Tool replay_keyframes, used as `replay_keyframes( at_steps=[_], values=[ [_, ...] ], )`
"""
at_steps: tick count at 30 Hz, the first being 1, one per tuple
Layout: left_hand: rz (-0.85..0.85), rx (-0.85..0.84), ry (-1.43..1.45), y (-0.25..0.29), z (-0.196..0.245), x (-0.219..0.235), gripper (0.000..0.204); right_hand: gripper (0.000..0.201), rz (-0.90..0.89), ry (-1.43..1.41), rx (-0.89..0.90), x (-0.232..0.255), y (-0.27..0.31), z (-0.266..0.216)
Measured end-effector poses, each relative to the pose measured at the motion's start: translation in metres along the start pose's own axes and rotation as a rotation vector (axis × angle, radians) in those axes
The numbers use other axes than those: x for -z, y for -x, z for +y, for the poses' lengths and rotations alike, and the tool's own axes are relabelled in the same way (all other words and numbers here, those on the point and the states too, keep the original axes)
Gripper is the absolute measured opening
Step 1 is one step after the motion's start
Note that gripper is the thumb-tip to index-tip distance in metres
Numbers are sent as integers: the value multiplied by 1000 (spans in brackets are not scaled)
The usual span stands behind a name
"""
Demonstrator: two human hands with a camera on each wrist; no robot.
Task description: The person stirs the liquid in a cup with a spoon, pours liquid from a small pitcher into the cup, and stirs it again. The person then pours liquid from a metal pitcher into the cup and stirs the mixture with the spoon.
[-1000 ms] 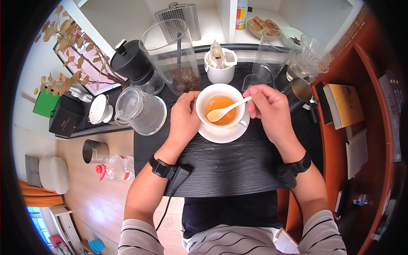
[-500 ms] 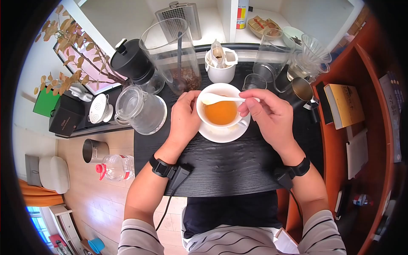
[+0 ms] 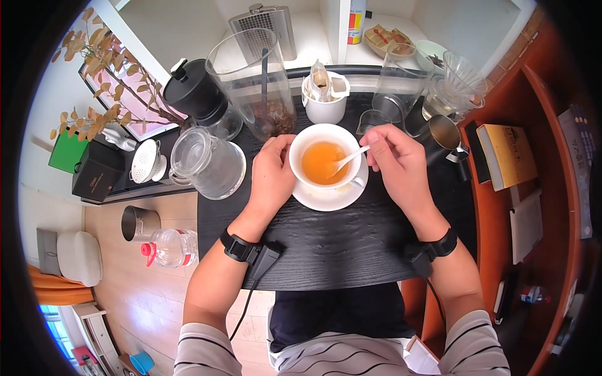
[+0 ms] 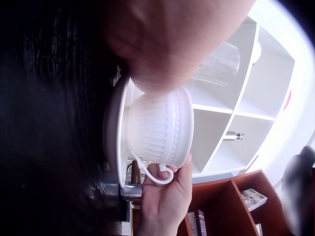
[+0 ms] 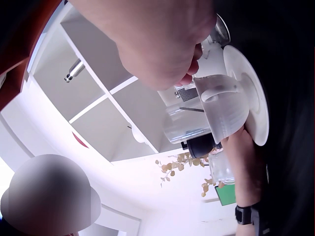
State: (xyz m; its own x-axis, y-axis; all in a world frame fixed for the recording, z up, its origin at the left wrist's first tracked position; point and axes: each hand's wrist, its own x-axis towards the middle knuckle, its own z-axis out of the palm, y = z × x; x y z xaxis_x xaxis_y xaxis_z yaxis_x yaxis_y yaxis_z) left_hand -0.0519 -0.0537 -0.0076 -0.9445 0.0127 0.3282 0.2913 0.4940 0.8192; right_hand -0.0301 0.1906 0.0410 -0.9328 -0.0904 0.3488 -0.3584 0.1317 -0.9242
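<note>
A white teacup (image 3: 300,141) with amber liquid (image 3: 318,160) in it stands on a white saucer (image 3: 329,201) in the middle of the black table. My left hand (image 3: 273,166) holds the cup from the left, fingers curved along its side. In my right hand (image 3: 401,164), thumb and fingertips pinch the handle of a white spoon (image 3: 347,161), whose bowl dips into the liquid. The left wrist view gives the cup (image 4: 157,128) side-on, with the right hand (image 4: 170,201) beyond its handle. My left hand (image 5: 242,155) shows behind the cup in the right wrist view.
Behind the cup is a white mug (image 3: 326,111) with a drip bag. A lidded glass jug (image 3: 210,166), a tall glass vessel (image 3: 251,81) with brown beans and a black grinder (image 3: 194,94) stand left. Glassware (image 3: 398,81) and a metal pitcher (image 3: 441,135) stand right.
The spoon rose toward the cup's far rim half a second ago, its bowl clear of the liquid; now its bowl is down in the liquid. My left hand stays at the cup.
</note>
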Motion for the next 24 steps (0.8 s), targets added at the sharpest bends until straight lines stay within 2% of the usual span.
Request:
replay_keyframes(
  at_steps=[1,4,8,14,19,24],
  values=[
    [-4,2,-5,0,0,0,22,20,-36,-81,-80,0,-1,0],
    [-10,-1,-4,0,2,1,22,22,-80,-189,-172,2,-2,0],
    [4,-12,6,0,-1,-1,21,22,-44,-292,-194,0,-2,1],
    [2,-13,-11,0,-2,-1,23,27,-2,-301,-111,0,-3,-7],
    [-2,1,-1,1,1,0,23,20,87,-303,-17,3,-1,-13],
    [-1,-4,-5,0,0,0,23,18,103,-220,103,5,0,-7]
  ],
)
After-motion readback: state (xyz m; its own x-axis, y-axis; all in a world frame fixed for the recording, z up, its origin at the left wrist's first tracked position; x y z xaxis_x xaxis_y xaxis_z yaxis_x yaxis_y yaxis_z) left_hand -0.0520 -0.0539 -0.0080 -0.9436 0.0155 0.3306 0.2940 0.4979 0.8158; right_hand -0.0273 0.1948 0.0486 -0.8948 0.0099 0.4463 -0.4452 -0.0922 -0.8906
